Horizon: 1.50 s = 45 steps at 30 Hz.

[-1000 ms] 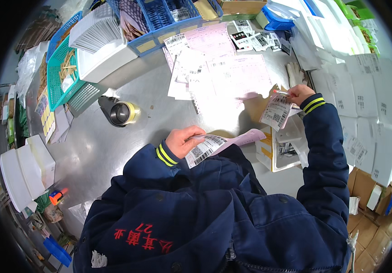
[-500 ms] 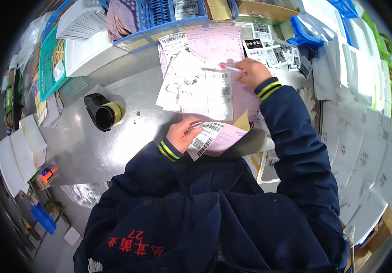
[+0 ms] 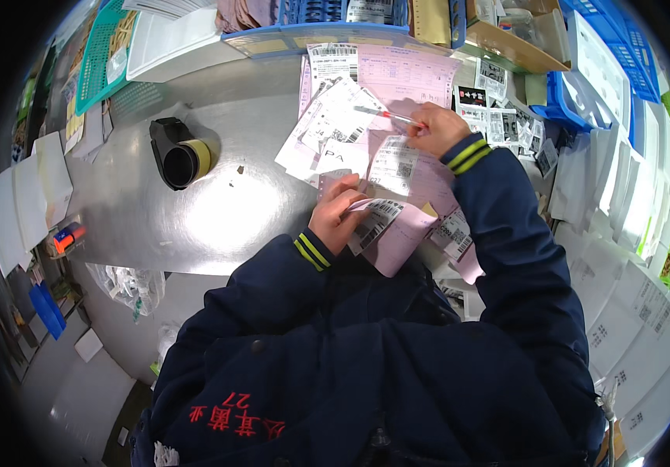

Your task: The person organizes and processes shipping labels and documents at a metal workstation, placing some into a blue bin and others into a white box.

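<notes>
My left hand [image 3: 339, 214] is closed on the near edge of a pink form [image 3: 401, 243] with a white barcode label. The form curls over the table's front edge. In my right hand [image 3: 437, 128] is a slim pen [image 3: 397, 117] with a red part, held pinched above the papers. Beneath it lies another pink form [image 3: 409, 74], partly covered by overlapping white label slips [image 3: 342, 117]. Between my hands a white label [image 3: 394, 165] lies on pink paper. A further label [image 3: 453, 232] shows beside my right sleeve.
A black tape dispenser [image 3: 175, 159] with a tape roll stands on the metal table [image 3: 249, 210]. Blue baskets [image 3: 311, 39] and a white bin [image 3: 183, 54] line the back. Small printed packets [image 3: 506, 124] lie right of the papers. Stacked white boxes [image 3: 623, 303] stand at right.
The view has shifted, moving the table within it. My left hand's pink form now curls further down, and its yellow underside is mostly hidden. The pen stays in my right hand.
</notes>
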Available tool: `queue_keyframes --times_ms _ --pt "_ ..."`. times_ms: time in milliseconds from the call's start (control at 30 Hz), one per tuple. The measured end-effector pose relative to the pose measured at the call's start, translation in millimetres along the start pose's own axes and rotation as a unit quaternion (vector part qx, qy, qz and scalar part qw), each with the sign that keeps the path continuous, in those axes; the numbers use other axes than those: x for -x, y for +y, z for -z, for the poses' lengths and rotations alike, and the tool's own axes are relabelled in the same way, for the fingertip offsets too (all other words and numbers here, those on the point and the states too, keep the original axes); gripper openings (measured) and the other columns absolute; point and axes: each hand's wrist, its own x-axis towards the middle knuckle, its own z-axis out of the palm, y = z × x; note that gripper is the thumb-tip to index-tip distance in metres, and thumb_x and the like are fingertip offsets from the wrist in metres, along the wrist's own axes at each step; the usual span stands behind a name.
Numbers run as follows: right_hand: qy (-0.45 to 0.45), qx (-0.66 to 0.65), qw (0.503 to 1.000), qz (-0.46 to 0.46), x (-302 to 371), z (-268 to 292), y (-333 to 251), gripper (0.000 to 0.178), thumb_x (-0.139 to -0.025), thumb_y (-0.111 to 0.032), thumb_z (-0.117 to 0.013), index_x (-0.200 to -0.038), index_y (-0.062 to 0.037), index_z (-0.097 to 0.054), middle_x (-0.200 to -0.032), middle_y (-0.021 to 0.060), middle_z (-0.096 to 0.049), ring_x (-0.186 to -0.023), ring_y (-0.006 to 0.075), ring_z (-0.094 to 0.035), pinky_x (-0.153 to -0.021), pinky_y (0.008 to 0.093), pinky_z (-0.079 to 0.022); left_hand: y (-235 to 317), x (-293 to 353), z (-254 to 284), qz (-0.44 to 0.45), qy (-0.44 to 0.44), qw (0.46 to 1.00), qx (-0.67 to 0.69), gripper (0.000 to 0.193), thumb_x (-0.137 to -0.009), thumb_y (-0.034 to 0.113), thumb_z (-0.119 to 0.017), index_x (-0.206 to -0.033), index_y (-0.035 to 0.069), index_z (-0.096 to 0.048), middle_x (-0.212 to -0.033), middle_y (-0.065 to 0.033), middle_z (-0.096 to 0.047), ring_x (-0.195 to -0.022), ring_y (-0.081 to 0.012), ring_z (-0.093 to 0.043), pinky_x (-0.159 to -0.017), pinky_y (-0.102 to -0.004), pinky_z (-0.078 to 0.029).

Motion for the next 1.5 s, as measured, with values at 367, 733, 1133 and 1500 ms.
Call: queue_keyframes --times_ms 367,733,1133,1500 --pt "0.026 -0.259 0.963 0.064 64 70 -59 0.028 -0.073 -0.015 -0.076 -0.094 -0.0008 -0.063 -0.059 -0.0019 -0.049 -0.054 0.0046 -0.040 -0.048 0.0232 -0.034 86 -55 13 -0.123 0.117 0.984 -0.051 0.027 -0.075 -0.010 -0.050 -0.100 -0.003 -0.057 -0.088 -0.0141 -0.062 -0.078 -0.0233 -0.062 -0.070 -0.0276 -0.048" --pt "0.141 -0.387 0.910 -0.040 74 73 -72 0.024 -0.083 -0.014 -0.067 -0.066 -0.0002 -0.057 -0.056 -0.0069 -0.040 -0.054 0.0033 -0.031 -0.046 0.0241 -0.027 137 -88 41 -0.140 0.292 0.921 -0.216 0.026 -0.073 -0.009 -0.055 -0.098 -0.002 -0.056 -0.094 -0.0151 -0.060 -0.087 -0.0259 -0.061 -0.077 -0.0319 -0.048" --pt "0.152 -0.231 0.960 -0.030 61 136 -78 0.026 -0.078 -0.021 -0.068 -0.091 0.0011 -0.065 -0.055 0.0003 -0.049 -0.052 0.0068 -0.041 -0.050 0.0248 -0.037 152 -163 60 -0.141 0.294 0.899 -0.294 0.018 -0.083 0.013 -0.059 -0.099 0.009 -0.052 -0.070 -0.0146 -0.060 -0.061 -0.0332 -0.061 -0.054 -0.0397 -0.048" --pt "0.285 0.208 0.908 0.226 2 200 -29 0.018 -0.079 -0.013 -0.068 -0.093 -0.0017 -0.066 -0.078 0.0124 -0.062 -0.065 0.0208 -0.059 -0.060 0.0298 -0.048 210 -199 122 -0.295 0.163 0.879 -0.338 0.016 -0.088 0.017 -0.057 -0.096 0.003 -0.054 -0.079 -0.0125 -0.060 -0.069 -0.0272 -0.062 -0.063 -0.0302 -0.048"
